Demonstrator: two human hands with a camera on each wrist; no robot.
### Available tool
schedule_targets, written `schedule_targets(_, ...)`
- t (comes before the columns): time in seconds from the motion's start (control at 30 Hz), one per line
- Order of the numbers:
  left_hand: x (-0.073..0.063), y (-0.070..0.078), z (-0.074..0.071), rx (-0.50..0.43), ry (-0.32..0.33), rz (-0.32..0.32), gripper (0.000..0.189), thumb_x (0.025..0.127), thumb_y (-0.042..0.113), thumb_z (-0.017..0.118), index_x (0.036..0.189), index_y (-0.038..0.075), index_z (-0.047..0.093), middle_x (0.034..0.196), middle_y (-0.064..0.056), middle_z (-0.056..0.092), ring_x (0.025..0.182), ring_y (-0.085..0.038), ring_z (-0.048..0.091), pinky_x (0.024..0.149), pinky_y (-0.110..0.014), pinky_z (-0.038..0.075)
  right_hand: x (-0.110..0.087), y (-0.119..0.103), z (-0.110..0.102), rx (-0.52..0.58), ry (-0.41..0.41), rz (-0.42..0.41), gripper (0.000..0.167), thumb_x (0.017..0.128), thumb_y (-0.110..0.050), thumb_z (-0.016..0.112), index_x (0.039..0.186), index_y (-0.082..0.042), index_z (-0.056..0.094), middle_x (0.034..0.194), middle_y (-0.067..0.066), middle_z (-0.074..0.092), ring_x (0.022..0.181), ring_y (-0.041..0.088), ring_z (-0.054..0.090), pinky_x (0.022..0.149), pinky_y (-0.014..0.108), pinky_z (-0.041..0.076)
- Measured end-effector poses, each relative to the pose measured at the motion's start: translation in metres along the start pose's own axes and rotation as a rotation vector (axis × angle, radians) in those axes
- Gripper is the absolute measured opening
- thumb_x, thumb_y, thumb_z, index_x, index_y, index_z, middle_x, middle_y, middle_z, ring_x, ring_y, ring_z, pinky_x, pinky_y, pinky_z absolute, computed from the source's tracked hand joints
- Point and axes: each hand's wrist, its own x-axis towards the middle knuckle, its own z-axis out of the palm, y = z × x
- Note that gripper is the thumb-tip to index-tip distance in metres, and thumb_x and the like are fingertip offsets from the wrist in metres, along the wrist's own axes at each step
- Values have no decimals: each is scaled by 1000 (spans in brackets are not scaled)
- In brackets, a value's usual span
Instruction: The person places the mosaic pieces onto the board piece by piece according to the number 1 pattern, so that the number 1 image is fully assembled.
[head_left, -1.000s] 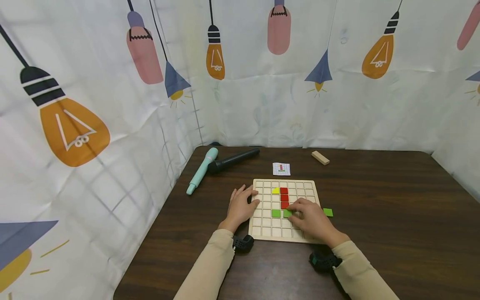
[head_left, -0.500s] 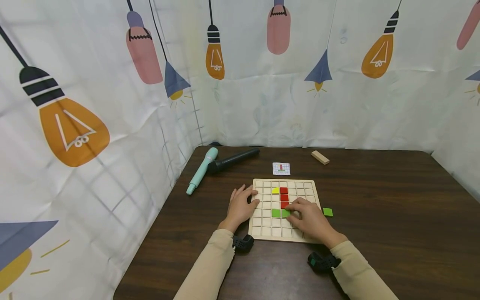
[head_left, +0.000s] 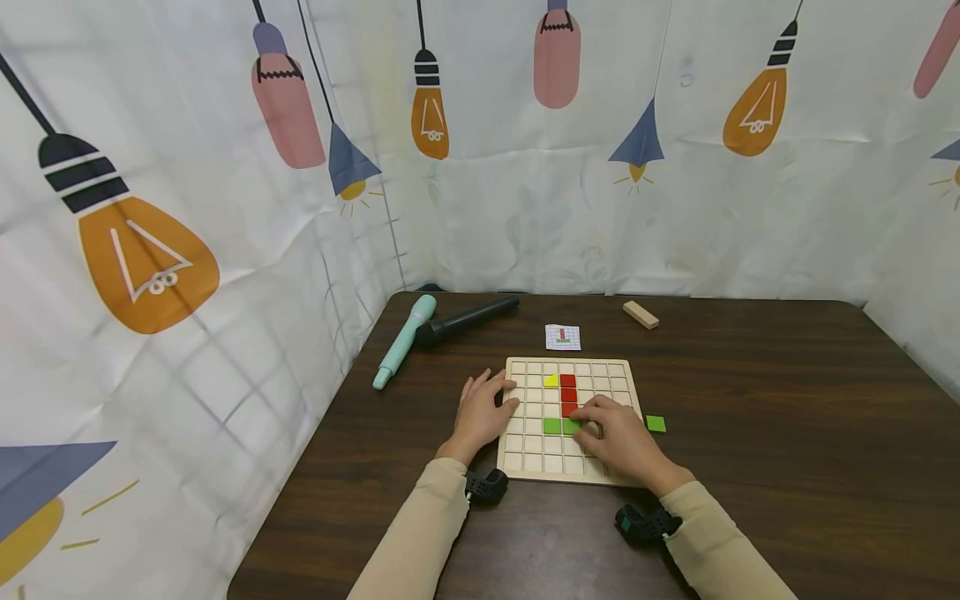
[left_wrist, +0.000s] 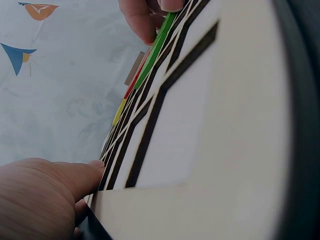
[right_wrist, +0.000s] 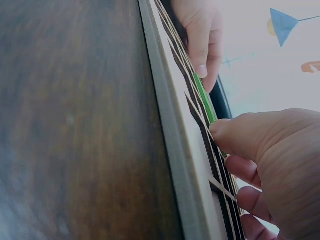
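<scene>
A pale wooden grid board (head_left: 523,463) lies on the table with coloured tiles in its cells. My right hand (head_left: 622,435) is over its right half, thumb and forefinger pinching the right end of a green tile (head_left: 570,426). A second green tile (head_left: 552,427) sits just left of that one. Above them stands a column of red tiles (head_left: 568,395), with a yellow triangular tile (head_left: 551,382) beside its top. My left hand (head_left: 482,412) rests at the board's left edge, its thumb (left_wrist: 82,177) lying on the rim in the left wrist view.
One loose green tile (head_left: 656,424) lies right of the board. Behind it are a small printed pattern card (head_left: 562,337) and a wooden block (head_left: 641,315). A mint-green microphone-shaped stick (head_left: 405,342) and a black one (head_left: 467,321) lie at the back left. Printed curtains enclose the table.
The green tile under my right hand has shifted slightly left, against the other green tile, and now lies square in the row. My left hand has stayed in place.
</scene>
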Motion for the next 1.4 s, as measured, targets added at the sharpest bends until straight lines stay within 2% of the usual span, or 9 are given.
schedule_targets(0.33,0,-1,1,3,-2,-10,34,95,27,65,126,16,67,150,-2,45,146,-25,27,122,-44,5,0,0,-1,21,-1,8,22,85,-20,76,107,-18,75,97,-8,62,74,7,51,63,23,45)
schedule_targets(0.53,-1,1,-1,0,2,-5,34,94,27,65,126,16,67,150,-3,45,146,-25,27,122,-45,6,0,3,-4,35,54,27,16,87,-19,74,103,-18,76,93,-11,63,76,7,54,67,27,49)
schedule_targets(0.67,-1,1,-1,-3,8,0,34,94,26,66,126,15,67,150,-4,46,145,-26,28,122,-47,6,0,7,-9,4,80,50,15,89,-21,73,102,-16,75,90,-10,62,76,8,55,68,30,50)
schedule_targets(0.83,0,2,-1,10,8,1,33,94,27,66,125,16,67,149,-4,47,145,-27,29,122,-46,7,-2,18,-24,-34,91,91,18,90,-20,71,105,-11,75,92,-3,64,78,16,58,69,38,52)
schedule_targets(1.03,1,1,0,22,8,9,33,94,27,65,125,16,67,149,-5,47,145,-27,29,122,-46,7,-9,35,-45,-41,31,144,27,92,-21,69,114,-6,71,100,4,65,85,22,60,73,45,52)
schedule_targets(1.23,1,1,1,24,2,2,34,94,28,65,126,16,67,149,-4,46,145,-26,28,122,-46,6,-17,46,-65,-23,-36,192,34,94,-23,66,122,-3,66,116,15,64,105,36,61,83,56,52)
schedule_targets(1.4,1,1,0,19,7,4,34,94,28,65,126,16,67,149,-5,46,145,-27,29,122,-47,7,-22,55,-77,-4,-100,228,41,95,-27,65,126,-1,63,123,21,60,108,42,58,82,56,51)
